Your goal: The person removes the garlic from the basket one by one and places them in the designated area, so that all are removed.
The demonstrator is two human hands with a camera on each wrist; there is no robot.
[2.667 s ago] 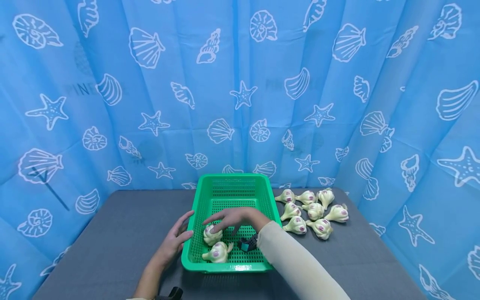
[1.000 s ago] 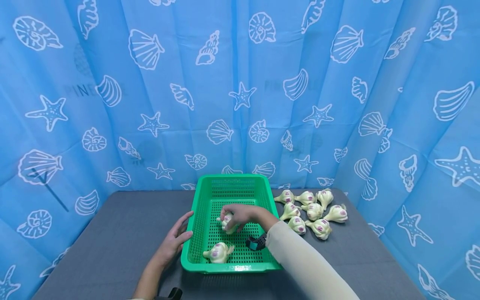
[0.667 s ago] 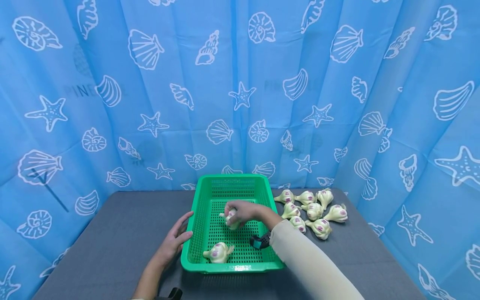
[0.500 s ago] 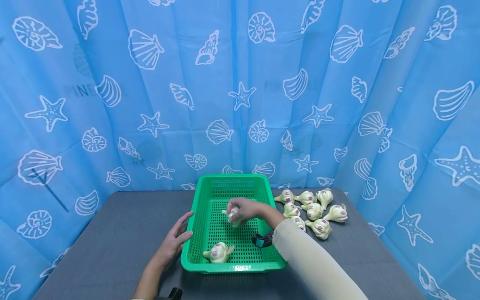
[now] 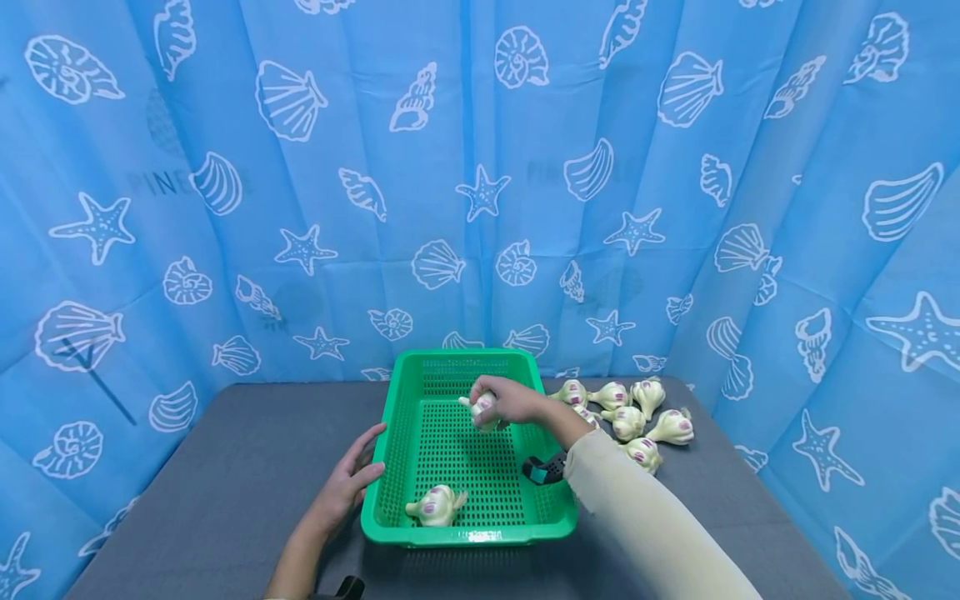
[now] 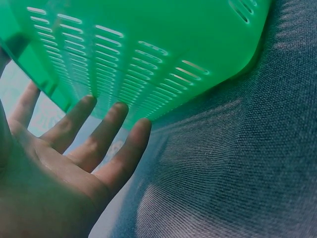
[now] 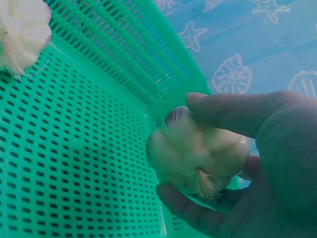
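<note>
In the head view my right hand (image 5: pixel 513 402) grips a garlic bulb (image 5: pixel 482 407) above the right half of a green plastic basket (image 5: pixel 468 534). The right wrist view shows thumb and fingers curled round that bulb, its root tuft facing the camera. A second garlic bulb (image 5: pixel 437 506) lies on the basket floor near the front left. My left hand (image 5: pixel 347 483) rests against the basket's left side. Its fingers (image 6: pixel 111 116) are spread and fairly straight on the outer slotted wall in the left wrist view.
Several garlic bulbs (image 5: pixel 628 422) lie grouped on the grey table (image 5: pixel 247 483) to the right of the basket, some partly hidden by my right arm. A blue shell-patterned curtain (image 5: pixel 480 200) hangs behind the table and at its sides.
My right hand took hold of the garlic bulb at the basket's left and has lifted it up and to the right. The left hand and the other bulb stayed put.
</note>
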